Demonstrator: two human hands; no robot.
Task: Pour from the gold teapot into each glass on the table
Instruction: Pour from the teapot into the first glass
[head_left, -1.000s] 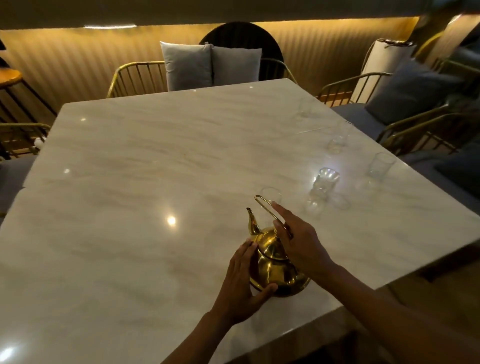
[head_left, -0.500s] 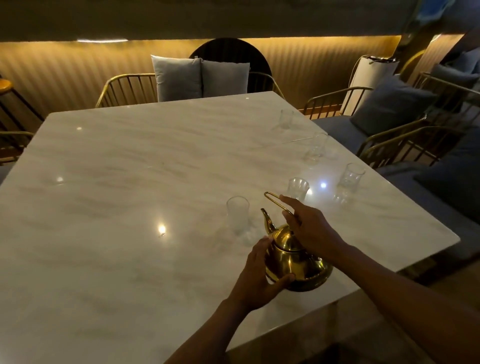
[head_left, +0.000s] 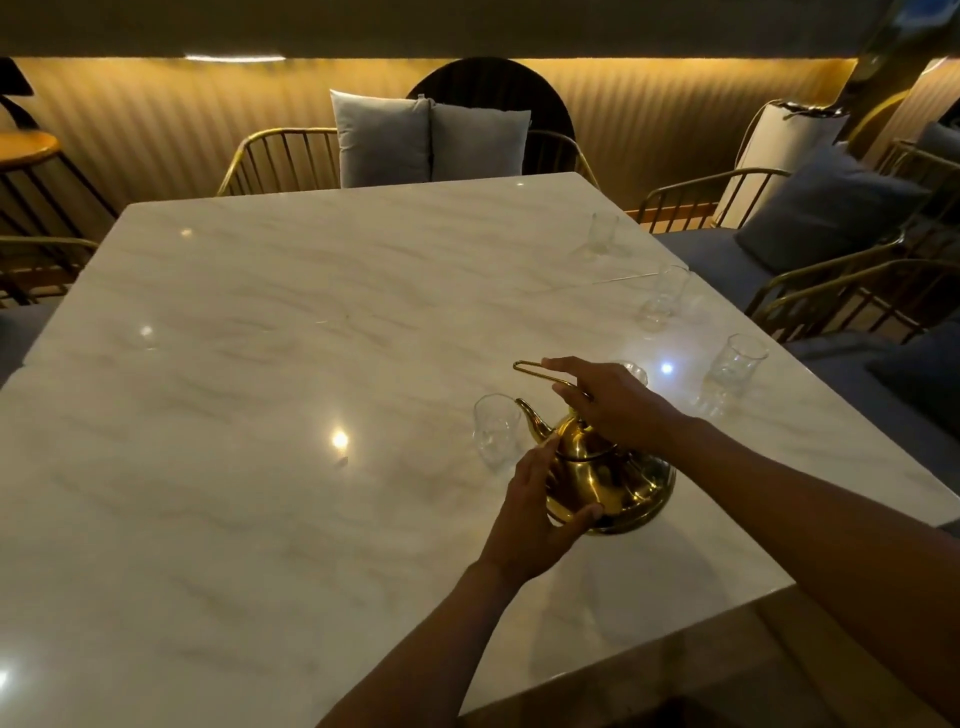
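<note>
The gold teapot (head_left: 608, 480) is on the marble table (head_left: 260, 415) near its front right edge, tilted with its spout toward a clear glass (head_left: 494, 427) just left of it. My right hand (head_left: 613, 402) grips the teapot's thin wire handle from above. My left hand (head_left: 537, 514) cups the pot's left side, fingers spread on the body. A second glass (head_left: 635, 371) shows partly behind my right hand. Three more glasses stand along the right edge: one near (head_left: 732, 364), one further (head_left: 665, 296), one far (head_left: 600, 236).
Gold wire chairs with grey cushions (head_left: 428, 137) stand behind the table. More chairs and dark cushions (head_left: 826, 208) line the right side. A round wooden stool (head_left: 23, 148) is at the far left. The table's front edge (head_left: 623, 670) is close to me.
The view has swung so that the glasses sit nearer the teapot. The pot has tipped with its spout toward the nearest glass. Both hands stay on it.
</note>
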